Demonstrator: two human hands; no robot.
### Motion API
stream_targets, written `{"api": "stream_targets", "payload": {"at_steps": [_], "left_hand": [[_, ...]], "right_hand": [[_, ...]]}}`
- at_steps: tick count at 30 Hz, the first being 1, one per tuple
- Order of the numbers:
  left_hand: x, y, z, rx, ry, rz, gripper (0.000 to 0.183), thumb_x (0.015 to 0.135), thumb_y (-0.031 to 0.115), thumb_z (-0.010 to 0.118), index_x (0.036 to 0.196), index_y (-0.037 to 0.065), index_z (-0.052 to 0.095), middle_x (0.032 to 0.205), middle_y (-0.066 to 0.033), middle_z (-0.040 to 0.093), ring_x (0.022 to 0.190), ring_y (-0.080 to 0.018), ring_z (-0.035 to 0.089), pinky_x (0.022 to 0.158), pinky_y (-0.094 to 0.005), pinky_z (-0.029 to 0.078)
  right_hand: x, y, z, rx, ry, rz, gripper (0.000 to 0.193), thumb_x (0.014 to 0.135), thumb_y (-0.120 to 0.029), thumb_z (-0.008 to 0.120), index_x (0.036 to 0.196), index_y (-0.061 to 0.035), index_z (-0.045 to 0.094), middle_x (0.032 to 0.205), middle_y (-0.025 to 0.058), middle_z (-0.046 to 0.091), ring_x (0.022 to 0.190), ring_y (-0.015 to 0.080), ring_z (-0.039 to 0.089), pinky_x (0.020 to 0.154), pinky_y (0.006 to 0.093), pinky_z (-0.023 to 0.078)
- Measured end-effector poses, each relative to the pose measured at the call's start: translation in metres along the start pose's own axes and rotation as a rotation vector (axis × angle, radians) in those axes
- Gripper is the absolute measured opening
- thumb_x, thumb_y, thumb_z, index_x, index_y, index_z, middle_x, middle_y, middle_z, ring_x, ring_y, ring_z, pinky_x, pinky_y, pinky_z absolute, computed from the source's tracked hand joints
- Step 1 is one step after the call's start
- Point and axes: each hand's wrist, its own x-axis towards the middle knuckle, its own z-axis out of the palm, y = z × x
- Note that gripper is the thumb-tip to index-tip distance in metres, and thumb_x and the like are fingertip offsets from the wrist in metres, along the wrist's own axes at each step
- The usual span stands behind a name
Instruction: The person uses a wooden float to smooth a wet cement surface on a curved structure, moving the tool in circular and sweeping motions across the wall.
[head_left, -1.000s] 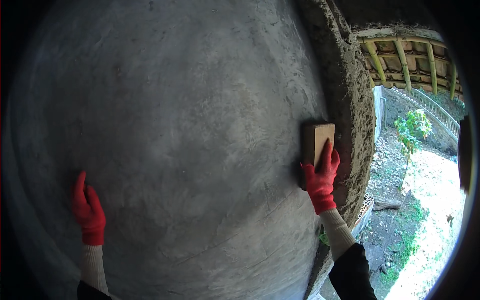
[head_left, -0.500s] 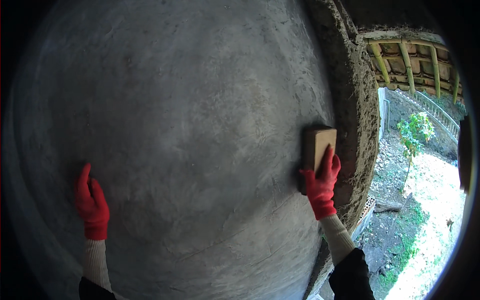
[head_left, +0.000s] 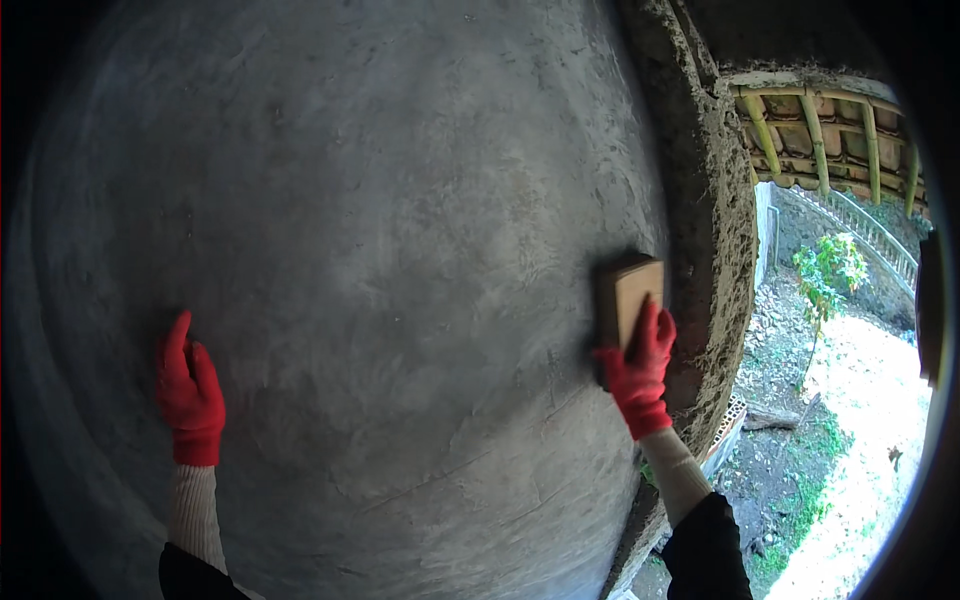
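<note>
A grey plastered wall (head_left: 400, 280) fills most of the head view, its surface mottled and lightly streaked. My right hand (head_left: 640, 365), in a red glove, grips a rectangular block (head_left: 632, 298) with a tan back and darker sides. The block lies against the wall close to its right edge, slightly tilted; its underside is hidden. At the far left, my left hand (head_left: 190, 390), also in a red glove, is held at the wall with fingers extended and apart. It holds nothing that I can see.
The wall ends on the right at a rough, crumbly edge (head_left: 725, 240). Beyond it lie sunlit ground (head_left: 850, 420), a small leafy tree (head_left: 825, 270), a railing (head_left: 875, 230) and a tiled roof (head_left: 840, 135) on bamboo poles. Near my right forearm is a perforated block (head_left: 730, 420).
My right hand and the block have shifted slightly left along the wall. My left hand has moved a little up and right.
</note>
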Motion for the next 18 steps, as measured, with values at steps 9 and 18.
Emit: {"api": "stream_targets", "payload": {"at_steps": [9, 18], "left_hand": [[0.003, -0.006, 0.001, -0.036, 0.021, 0.030, 0.036, 0.095, 0.010, 0.054, 0.130, 0.005, 0.056, 0.101, -0.0121, 0.061, 0.084, -0.0249, 0.060, 0.076, -0.0352, 0.050], [-0.005, -0.007, 0.008, -0.147, 0.064, -0.042, 0.009, 0.093, 0.010, 0.063, 0.098, 0.006, 0.058, 0.084, -0.0053, 0.060, 0.066, -0.0166, 0.058, 0.062, -0.0320, 0.048]], "right_hand": [[-0.065, -0.102, 0.005, 0.219, -0.211, -0.783, 0.081, 0.050, -0.033, 0.086, 0.128, -0.0269, 0.062, 0.121, 0.0195, 0.048, 0.108, 0.0379, 0.052, 0.089, 0.0506, 0.047], [0.008, 0.011, 0.002, 0.127, 0.065, 0.271, 0.098, 0.067, -0.026, 0.080, 0.151, -0.0055, 0.032, 0.139, 0.0332, 0.035, 0.124, 0.0491, 0.043, 0.104, 0.0489, 0.040]]}}
